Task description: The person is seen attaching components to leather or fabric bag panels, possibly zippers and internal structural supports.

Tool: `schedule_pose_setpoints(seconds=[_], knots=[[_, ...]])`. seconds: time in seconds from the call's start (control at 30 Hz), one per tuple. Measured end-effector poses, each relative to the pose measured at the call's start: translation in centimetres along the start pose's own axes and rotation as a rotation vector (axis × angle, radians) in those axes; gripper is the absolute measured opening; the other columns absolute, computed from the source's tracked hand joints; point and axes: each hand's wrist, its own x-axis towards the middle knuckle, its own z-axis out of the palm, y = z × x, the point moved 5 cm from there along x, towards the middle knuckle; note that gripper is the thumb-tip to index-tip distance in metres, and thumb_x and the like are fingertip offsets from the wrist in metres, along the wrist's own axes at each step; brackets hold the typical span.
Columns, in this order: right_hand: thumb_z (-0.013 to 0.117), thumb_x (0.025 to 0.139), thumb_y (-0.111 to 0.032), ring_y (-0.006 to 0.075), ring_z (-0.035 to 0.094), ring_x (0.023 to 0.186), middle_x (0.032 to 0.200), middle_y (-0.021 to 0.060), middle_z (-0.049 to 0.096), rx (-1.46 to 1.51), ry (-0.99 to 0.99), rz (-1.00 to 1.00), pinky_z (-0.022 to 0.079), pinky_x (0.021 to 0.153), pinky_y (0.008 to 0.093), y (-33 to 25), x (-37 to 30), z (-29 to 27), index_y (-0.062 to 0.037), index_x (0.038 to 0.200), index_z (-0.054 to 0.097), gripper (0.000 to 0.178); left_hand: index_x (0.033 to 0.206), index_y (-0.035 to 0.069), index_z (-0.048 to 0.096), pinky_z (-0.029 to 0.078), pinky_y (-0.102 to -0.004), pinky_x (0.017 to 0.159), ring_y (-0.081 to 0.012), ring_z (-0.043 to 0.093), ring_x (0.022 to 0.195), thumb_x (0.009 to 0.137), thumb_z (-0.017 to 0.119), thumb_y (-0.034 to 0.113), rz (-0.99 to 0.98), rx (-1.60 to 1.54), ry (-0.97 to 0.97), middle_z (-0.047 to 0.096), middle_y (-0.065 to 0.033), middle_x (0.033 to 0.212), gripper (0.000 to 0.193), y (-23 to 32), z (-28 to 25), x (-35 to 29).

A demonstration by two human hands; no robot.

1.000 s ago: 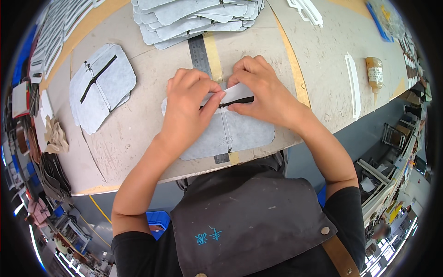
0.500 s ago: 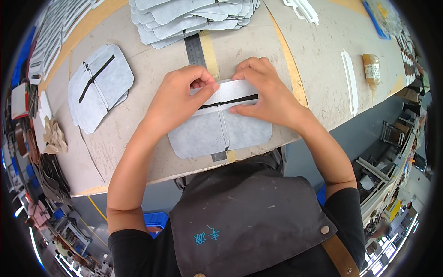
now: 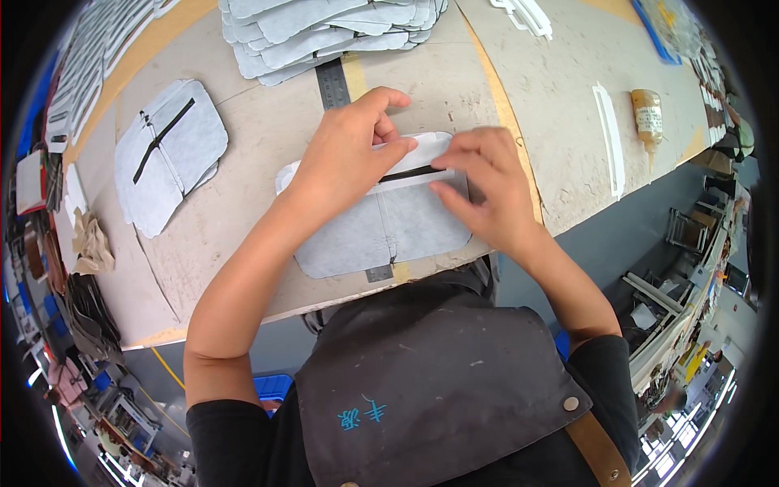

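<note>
Workbench [image 3: 268, 154], grey felt pieces [image 3: 324, 24] (stacked), glue bottle [image 3: 647, 114]
</note>
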Motion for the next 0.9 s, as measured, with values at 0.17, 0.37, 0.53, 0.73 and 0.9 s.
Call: schedule_pose_setpoints(seconds=[0.17, 0.37, 0.53, 0.73, 0.9], knots=[[0.076, 0.071, -0.005, 0.0263, 0.056, 0.101, 0.108, 0.0045, 0.061, -0.157, -0.008, -0.101, 0.046, 0.084, 0.0375, -0.8, -1.9, 0.9, -0.0057, 0.102, 0.07, 0.032, 0.115, -0.001, 0.059, 0.052, -0.0359, 0.07, -0.0254, 0.064, 0.07, 0.084, 0.072, 0.008, -0.009, 0.02, 0.007, 0.066, -0.0109, 0.074, 0.035, 0.0, 0.5, 0.2], [0.074, 0.074, -0.005, 0.0259, 0.054, 0.105, 0.113, 0.0041, 0.059, -0.212, -0.031, -0.093, 0.046, 0.087, 0.0382, -0.9, -2.3, 1.3, -0.0053, 0.108, 0.069, 0.034, 0.119, 0.003, 0.06, 0.047, -0.0263, 0.062, -0.0097, 0.054, 0.064, 0.085, 0.073, 0.005, 0.089, 0.141, 0.082, 0.061, -0.0018, 0.072, 0.037, -0.3, 0.9, 0.4], [0.074, 0.074, -0.005, 0.0259, 0.053, 0.107, 0.118, 0.0044, 0.057, -0.223, -0.042, -0.091, 0.046, 0.087, 0.0385, -0.9, -2.3, 1.5, -0.0056, 0.11, 0.068, 0.037, 0.119, 0.004, 0.061, 0.048, -0.0276, 0.066, -0.013, 0.056, 0.066, 0.083, 0.073, 0.003, 0.212, 0.225, 0.148, 0.062, -0.0035, 0.073, 0.038, -0.3, 1.0, 0.7], [0.074, 0.074, -0.005, 0.0257, 0.053, 0.107, 0.119, 0.0042, 0.057, -0.225, -0.042, -0.098, 0.046, 0.087, 0.0379, -0.9, -2.3, 1.4, -0.0053, 0.109, 0.068, 0.036, 0.118, 0.005, 0.061, 0.049, -0.0278, 0.067, -0.0141, 0.059, 0.068, 0.081, 0.073, 0.001, 0.238, 0.213, 0.18, 0.062, -0.0038, 0.075, 0.04, -0.5, 1.3, 0.6], [0.073, 0.073, -0.005, 0.0252, 0.054, 0.107, 0.12, 0.0047, 0.058, -0.217, -0.034, -0.09, 0.046, 0.088, 0.0379, -0.8, -2.2, 1.4, -0.0047, 0.108, 0.067, 0.035, 0.118, 0.005, 0.061, 0.049, -0.0281, 0.068, -0.0148, 0.059, 0.069, 0.08, 0.073, 0.0, 0.246, 0.228, 0.2, 0.061, -0.0042, 0.076, 0.04, -0.7, 1.3, 0.6]])
